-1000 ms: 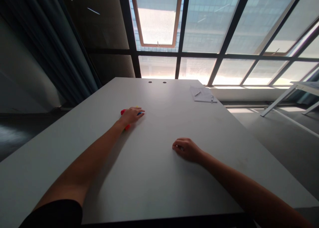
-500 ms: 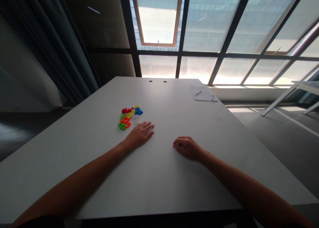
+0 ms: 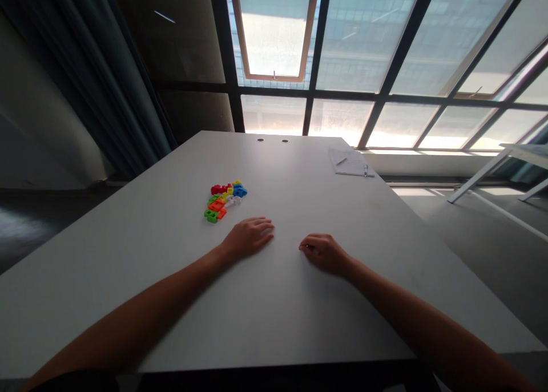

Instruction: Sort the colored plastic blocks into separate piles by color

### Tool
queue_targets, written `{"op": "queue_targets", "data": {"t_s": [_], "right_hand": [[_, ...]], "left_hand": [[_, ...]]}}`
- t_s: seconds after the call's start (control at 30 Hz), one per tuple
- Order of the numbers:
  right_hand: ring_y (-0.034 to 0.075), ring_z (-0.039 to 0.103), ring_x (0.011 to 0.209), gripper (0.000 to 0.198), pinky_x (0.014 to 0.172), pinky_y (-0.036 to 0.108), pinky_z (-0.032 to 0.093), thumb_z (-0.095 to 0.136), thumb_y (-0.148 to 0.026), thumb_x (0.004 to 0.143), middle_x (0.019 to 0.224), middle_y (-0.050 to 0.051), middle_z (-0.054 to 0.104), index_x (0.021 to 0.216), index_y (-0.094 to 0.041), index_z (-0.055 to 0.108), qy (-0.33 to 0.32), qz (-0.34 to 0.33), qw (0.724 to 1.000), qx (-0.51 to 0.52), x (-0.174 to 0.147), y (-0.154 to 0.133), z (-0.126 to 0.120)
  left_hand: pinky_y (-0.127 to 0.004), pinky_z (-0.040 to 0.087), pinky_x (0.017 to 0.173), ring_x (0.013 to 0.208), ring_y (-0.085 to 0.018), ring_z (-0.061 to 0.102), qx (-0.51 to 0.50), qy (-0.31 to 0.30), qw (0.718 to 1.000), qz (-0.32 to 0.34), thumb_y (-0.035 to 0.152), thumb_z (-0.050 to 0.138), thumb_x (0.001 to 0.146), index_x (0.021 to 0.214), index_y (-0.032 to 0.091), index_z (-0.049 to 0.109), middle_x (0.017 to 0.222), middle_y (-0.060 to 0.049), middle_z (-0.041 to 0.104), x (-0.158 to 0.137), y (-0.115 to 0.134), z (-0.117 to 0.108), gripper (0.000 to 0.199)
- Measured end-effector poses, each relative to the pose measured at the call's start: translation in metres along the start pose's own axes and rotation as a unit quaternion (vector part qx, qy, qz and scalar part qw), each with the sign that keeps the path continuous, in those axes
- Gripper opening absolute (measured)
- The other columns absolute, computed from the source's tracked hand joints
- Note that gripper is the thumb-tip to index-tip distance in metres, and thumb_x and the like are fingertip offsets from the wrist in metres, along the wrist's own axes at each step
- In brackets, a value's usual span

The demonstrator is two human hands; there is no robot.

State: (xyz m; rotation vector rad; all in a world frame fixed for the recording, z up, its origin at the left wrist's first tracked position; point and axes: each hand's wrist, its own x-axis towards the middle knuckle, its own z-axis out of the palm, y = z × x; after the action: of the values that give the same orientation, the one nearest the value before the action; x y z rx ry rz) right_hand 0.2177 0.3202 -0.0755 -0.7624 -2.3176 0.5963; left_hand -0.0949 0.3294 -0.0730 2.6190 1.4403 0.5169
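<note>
On the white table (image 3: 257,318), my left hand (image 3: 250,236) lies low with its fingers stretched out and thumb apart. A pale patch shows between thumb and fingers; whether it is tabletop or a small piece, I cannot tell. Just beyond that hand is a loose cluster of plastic toy blocks: red (image 3: 220,189), blue (image 3: 240,192), orange (image 3: 216,205), green (image 3: 210,215), yellow and white (image 3: 233,200). To the right, my right hand (image 3: 324,251) rests on the tabletop with curled fingers meeting the thumb. Anything inside that grip is hidden.
A sheet of paper (image 3: 347,161) with pens lies near the table's far right edge. Two round cable holes sit at the far edge. Windows stand behind, a dark curtain (image 3: 98,72) at left, and another table (image 3: 526,152) at right.
My left hand has drawn back from the blocks, toward me and to the right, closer to my right hand. My right hand stays nearly still.
</note>
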Motion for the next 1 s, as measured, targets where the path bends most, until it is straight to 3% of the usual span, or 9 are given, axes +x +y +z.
{"op": "queue_targets", "data": {"t_s": [0.13,0.23,0.43,0.5,0.57,0.63,0.77,0.87,1.0], "right_hand": [[0.014,0.065,0.069,0.022,0.064,0.023,0.050,0.056,-0.027,0.103,0.088,0.005,0.077,0.100,-0.021,0.077,0.062,0.015,0.998,-0.008,-0.003,0.013,0.002],[0.016,0.070,0.075,0.025,0.072,0.027,0.055,0.054,-0.025,0.104,0.094,0.006,0.079,0.116,-0.022,0.075,0.081,-0.009,0.993,-0.082,0.001,0.024,-0.007],[0.026,0.073,0.102,0.023,0.093,0.041,0.057,0.058,-0.024,0.103,0.115,0.012,0.079,0.116,-0.020,0.077,-0.033,-0.036,0.965,-0.257,0.031,0.031,-0.033],[0.026,0.072,0.110,0.026,0.102,0.044,0.053,0.055,-0.023,0.104,0.117,0.012,0.078,0.116,-0.020,0.078,-0.049,-0.029,0.960,-0.274,0.037,0.031,-0.031],[0.028,0.065,0.128,0.032,0.115,0.047,0.046,0.051,-0.027,0.106,0.132,0.013,0.074,0.127,-0.019,0.075,-0.034,0.003,0.959,-0.282,0.039,0.032,-0.022],[0.031,0.048,0.149,0.046,0.124,0.051,0.035,0.049,-0.037,0.108,0.153,0.016,0.060,0.146,-0.016,0.064,-0.042,0.047,0.957,-0.283,0.037,0.035,-0.011],[0.036,0.022,0.162,0.078,0.131,0.056,0.020,0.038,-0.065,0.107,0.173,0.018,0.028,0.167,-0.015,0.038,-0.146,0.115,0.944,-0.273,0.033,0.042,0.000],[0.037,0.017,0.163,0.091,0.132,0.055,0.015,0.031,-0.077,0.103,0.174,0.019,0.023,0.169,-0.014,0.032,-0.167,0.123,0.941,-0.266,0.034,0.043,-0.001],[0.038,0.019,0.163,0.092,0.132,0.055,0.016,0.032,-0.079,0.102,0.173,0.019,0.025,0.168,-0.014,0.034,-0.161,0.118,0.945,-0.261,0.034,0.042,-0.005]], "left_hand": [[-0.036,0.060,0.091,0.106,-0.023,0.075,-0.012,0.015,1.000,-0.004,0.049,0.048,0.105,0.116,0.030,0.078,0.119,-0.003,0.080,0.000,0.011,-0.003,0.037],[-0.034,0.059,0.087,0.101,-0.022,0.076,-0.005,0.019,1.000,0.012,0.046,0.047,0.106,0.113,0.029,0.078,0.115,-0.003,0.081,0.001,0.013,-0.003,0.036],[-0.036,0.060,0.088,0.106,-0.023,0.075,0.032,0.024,0.999,0.028,0.039,0.049,0.105,0.115,0.031,0.077,0.120,-0.002,0.080,0.009,0.014,-0.001,0.031],[-0.040,0.059,0.096,0.112,-0.024,0.073,0.042,0.029,0.998,0.035,0.040,0.050,0.105,0.124,0.031,0.075,0.129,-0.003,0.077,0.013,0.014,0.000,0.033],[-0.046,0.052,0.112,0.129,-0.027,0.066,0.052,0.029,0.997,0.047,0.048,0.051,0.105,0.142,0.029,0.067,0.147,-0.007,0.066,0.016,0.012,0.004,0.044],[-0.052,0.039,0.124,0.148,-0.032,0.050,0.060,0.002,0.997,0.047,0.062,0.050,0.103,0.158,0.026,0.052,0.163,-0.011,0.049,0.017,0.008,0.009,0.065],[-0.054,0.027,0.130,0.158,-0.034,0.032,0.059,-0.067,0.996,0.021,0.079,0.041,0.100,0.166,0.025,0.041,0.171,-0.012,0.034,0.015,-0.001,0.018,0.085],[-0.054,0.025,0.131,0.159,-0.033,0.030,0.047,-0.066,0.997,0.018,0.079,0.038,0.100,0.166,0.026,0.039,0.172,-0.012,0.032,0.014,-0.003,0.022,0.085],[-0.054,0.026,0.131,0.159,-0.033,0.032,0.030,-0.062,0.997,0.015,0.078,0.043,0.100,0.165,0.027,0.043,0.171,-0.011,0.034,0.014,-0.003,0.020,0.083]]}}
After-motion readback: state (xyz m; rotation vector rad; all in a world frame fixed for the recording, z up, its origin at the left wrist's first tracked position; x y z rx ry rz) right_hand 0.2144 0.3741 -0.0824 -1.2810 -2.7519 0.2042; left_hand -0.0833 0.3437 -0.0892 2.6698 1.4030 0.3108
